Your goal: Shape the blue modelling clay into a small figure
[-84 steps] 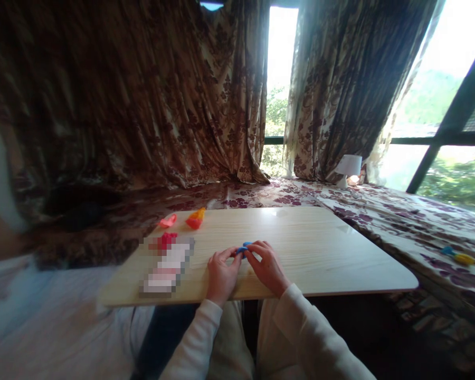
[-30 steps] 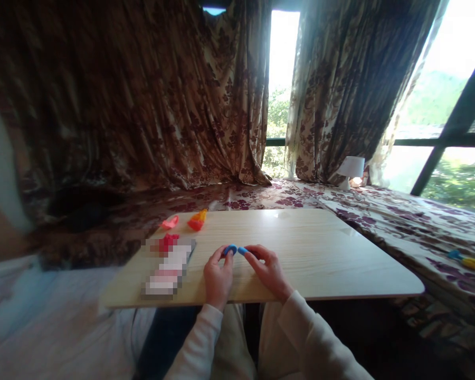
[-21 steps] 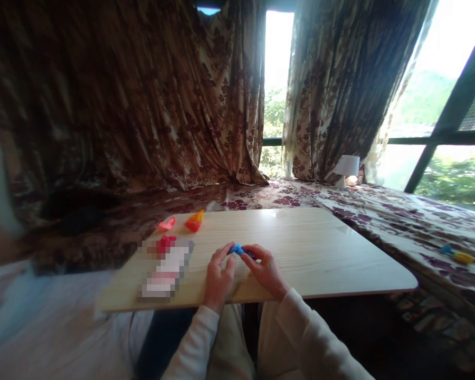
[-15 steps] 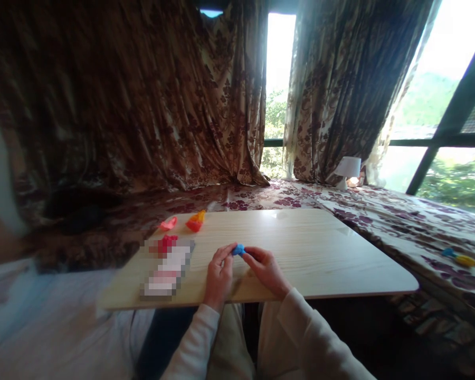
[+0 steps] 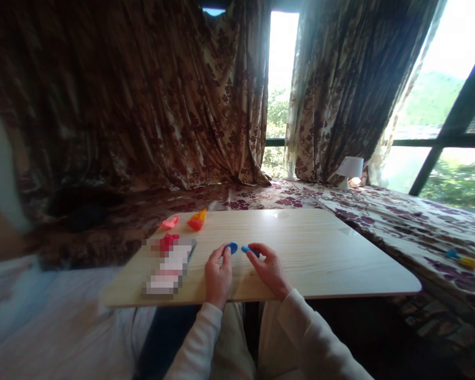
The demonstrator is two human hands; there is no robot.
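My left hand [image 5: 218, 273] pinches a small blue piece [image 5: 233, 247], flattish and rounded, between thumb and fingers. Facing it, my right hand [image 5: 269, 267] grips another blue piece [image 5: 245, 249], partly hidden by the fingers. They look like soft modelling clay, though I cannot be sure. A narrow gap separates the two pieces, just above the pale wooden table [image 5: 301, 253].
On the table's left lie a pinkish-red piece [image 5: 170, 222], an orange-and-red lump [image 5: 197, 220], a crimson lump [image 5: 169, 241] and a blurred-out flat object [image 5: 166, 272]. Blue [image 5: 452, 254] and yellow [image 5: 469, 262] pieces rest on the patterned cloth; a white lamp [image 5: 351, 167] stands behind.
The single blue lump held between both hands is now two separate pieces, one in each hand. My hands have moved slightly apart.
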